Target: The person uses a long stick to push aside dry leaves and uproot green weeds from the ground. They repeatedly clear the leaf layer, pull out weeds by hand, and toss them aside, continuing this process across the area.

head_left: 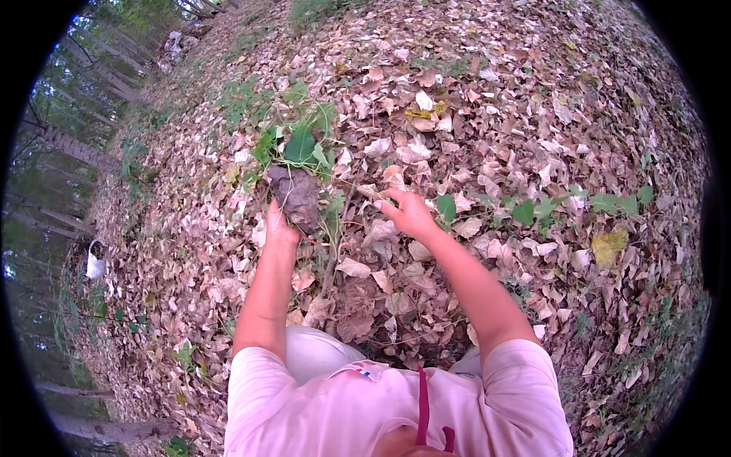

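My left hand (280, 225) is closed on a bunch of leafy green plants (301, 143) with thin stems. A large crumpled dark brown leaf (295, 196) lies against the bunch and covers most of that hand's fingers. To the right, my right hand (411, 215) reaches in over the litter, thumb and forefinger apart, with nothing plainly between them. Its fingertips are beside pale dry leaves (368, 191), and I cannot tell whether they touch. Thin stems trail down between my two hands.
Dry fallen leaves (487, 114) cover the ground. A low green vine (525, 212) runs off to the right, past a yellow leaf (609, 247). Tree trunks (76, 145) stand along the left. A white object (95, 260) sits near them, and a pale heap (173, 46) lies far left.
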Demonstrator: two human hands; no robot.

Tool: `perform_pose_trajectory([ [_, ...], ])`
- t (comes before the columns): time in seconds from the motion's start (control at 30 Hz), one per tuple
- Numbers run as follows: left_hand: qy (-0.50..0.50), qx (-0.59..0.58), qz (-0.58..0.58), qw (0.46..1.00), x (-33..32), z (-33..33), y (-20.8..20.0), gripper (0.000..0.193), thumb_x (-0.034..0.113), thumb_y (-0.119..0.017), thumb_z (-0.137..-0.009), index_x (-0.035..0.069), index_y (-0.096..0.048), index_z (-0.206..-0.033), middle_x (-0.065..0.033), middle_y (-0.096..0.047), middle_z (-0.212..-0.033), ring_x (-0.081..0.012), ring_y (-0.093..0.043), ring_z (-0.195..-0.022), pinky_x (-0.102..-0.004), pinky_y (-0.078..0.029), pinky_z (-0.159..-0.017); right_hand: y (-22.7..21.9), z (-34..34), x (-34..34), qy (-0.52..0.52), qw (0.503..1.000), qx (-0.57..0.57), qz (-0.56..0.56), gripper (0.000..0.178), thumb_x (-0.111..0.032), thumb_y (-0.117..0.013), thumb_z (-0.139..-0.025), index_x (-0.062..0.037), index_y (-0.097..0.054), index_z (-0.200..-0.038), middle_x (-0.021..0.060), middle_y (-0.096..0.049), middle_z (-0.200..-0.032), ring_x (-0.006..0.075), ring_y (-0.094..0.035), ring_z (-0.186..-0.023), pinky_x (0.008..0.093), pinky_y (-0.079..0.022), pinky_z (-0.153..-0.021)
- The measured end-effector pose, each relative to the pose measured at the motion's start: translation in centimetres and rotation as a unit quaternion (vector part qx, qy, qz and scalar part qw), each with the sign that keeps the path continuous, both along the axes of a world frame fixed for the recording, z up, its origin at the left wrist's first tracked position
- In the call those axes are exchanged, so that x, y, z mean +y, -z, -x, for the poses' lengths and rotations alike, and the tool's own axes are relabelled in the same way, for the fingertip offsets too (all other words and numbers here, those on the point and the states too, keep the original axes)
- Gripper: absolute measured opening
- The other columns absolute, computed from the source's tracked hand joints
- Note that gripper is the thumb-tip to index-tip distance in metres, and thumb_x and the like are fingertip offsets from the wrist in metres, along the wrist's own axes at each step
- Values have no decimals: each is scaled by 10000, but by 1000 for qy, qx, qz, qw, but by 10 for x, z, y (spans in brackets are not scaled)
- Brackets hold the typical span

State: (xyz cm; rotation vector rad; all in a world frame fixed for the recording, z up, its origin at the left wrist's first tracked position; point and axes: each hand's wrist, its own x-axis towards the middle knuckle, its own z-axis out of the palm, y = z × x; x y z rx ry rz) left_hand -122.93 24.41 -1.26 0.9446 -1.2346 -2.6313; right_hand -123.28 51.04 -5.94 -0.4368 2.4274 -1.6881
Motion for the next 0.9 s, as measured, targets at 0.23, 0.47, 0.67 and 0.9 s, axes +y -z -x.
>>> perform_pose_trajectory([
  [0.23,137,36,-24,990,77,-12,16,429,417,-450,-861,108,-519,-1149,-77,-572,-1081,-237,-540,-991,-428,-457,-793,28,-11,-33,-20,894,-199,401,500,-279,-641,-788,-26,-462,-1180,49,-561,-1045,158,-524,-910,319,-438,-794],
  [0.47,186,-84,-5,979,79,-27,4,377,353,-492,-865,99,-498,-1143,-76,-574,-1017,-199,-553,-918,-400,-505,-668,17,-3,-29,161,852,-276,414,269,-90,-595,-737,-11,-570,-993,56,-596,-901,169,-549,-795,319,-440,-672],
  [0.67,301,-79,230,922,-7,-6,43,563,433,-532,-834,96,-371,-1256,-136,-457,-1235,-296,-464,-1092,-498,-405,-848,12,28,6,341,925,7,168,243,-179,-568,-722,-49,-601,-925,215,-617,-823,372,-599,-779,412,-456,-672],
  [0.9,338,48,516,785,59,-33,-16,736,436,-599,-781,37,-305,-1325,-135,-402,-1292,-241,-391,-1174,-361,-268,-1003,-8,-8,-28,196,965,117,-133,260,-80,-530,-694,-61,-522,-953,167,-587,-799,323,-595,-714,416,-487,-588],
])
